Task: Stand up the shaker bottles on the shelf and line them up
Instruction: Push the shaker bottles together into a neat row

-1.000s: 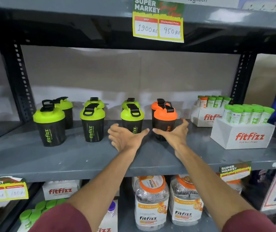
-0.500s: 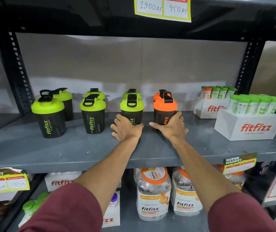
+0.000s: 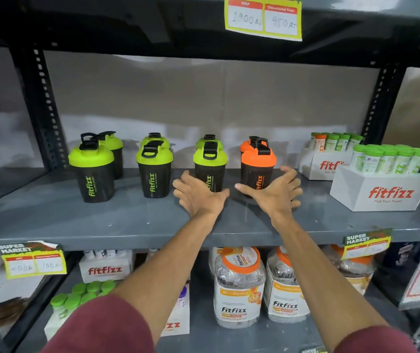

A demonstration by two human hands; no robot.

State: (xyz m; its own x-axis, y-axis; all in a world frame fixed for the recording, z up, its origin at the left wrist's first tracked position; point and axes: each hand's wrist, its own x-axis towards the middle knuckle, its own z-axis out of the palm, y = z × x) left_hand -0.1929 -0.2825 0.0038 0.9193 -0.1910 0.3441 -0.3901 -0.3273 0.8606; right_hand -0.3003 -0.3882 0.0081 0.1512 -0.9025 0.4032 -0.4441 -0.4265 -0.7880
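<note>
Left hand [image 3: 200, 197] is spread open, palm down, in front of a green-lid shaker [image 3: 210, 166], holding nothing. Right hand [image 3: 275, 192] is open too, fingers splayed, cupped beside the orange-lid shaker [image 3: 257, 166]; can't tell if touching. All shakers stand upright on the shelf [image 3: 76, 220], 2 rows, w/ white boxes [image 3: 379, 189] to the right.

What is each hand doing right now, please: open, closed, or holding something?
Left hand: open, fingers spread, holding nothing.
Right hand: open, cupped beside the orange-lidded shaker, holding nothing.
</note>
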